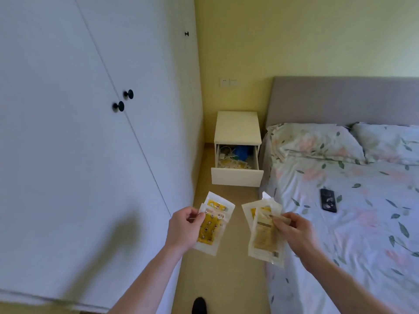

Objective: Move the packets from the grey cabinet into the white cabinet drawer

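My left hand [182,227] grips a small stack of clear packets with yellow patterned contents [210,232], held above the floor. My right hand [292,232] pinches another stack of pale yellow packets [264,236] beside the bed edge. Ahead stands the small white cabinet [237,128] with its drawer [237,176] pulled open. Inside the drawer lie several similar packets [233,165], white cables and something blue. Both hands are well short of the drawer.
A tall pale wardrobe with black knobs [123,100] fills the left side. A bed with floral sheets [340,211] is on the right, with a dark phone [328,200] on it. A narrow beige floor strip [226,279] runs between them. My dark shoe [199,305] shows below.
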`<action>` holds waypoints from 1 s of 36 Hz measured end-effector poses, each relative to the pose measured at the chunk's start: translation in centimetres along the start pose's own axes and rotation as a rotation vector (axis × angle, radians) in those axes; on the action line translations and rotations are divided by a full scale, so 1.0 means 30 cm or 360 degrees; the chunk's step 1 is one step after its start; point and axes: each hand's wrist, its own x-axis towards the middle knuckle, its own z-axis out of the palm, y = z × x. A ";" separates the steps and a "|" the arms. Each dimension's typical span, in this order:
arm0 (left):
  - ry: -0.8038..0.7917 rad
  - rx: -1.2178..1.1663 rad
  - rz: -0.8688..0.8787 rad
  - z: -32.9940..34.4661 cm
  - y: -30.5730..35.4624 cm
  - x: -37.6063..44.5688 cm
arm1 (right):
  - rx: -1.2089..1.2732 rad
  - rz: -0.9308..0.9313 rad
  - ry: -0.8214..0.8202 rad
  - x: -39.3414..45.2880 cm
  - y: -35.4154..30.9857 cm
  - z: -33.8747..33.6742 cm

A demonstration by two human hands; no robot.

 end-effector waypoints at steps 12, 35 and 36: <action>-0.0295 0.0173 0.0069 0.083 0.114 0.604 | 0.0217 0.0182 0.0307 0.380 -0.106 0.127; -0.0272 0.0166 -0.0376 0.493 0.321 1.664 | 0.0123 0.0315 0.0192 1.511 -0.379 -0.083; -0.0267 0.0160 -0.0422 0.504 0.316 1.701 | 0.0116 0.0327 0.0197 1.553 -0.387 -0.087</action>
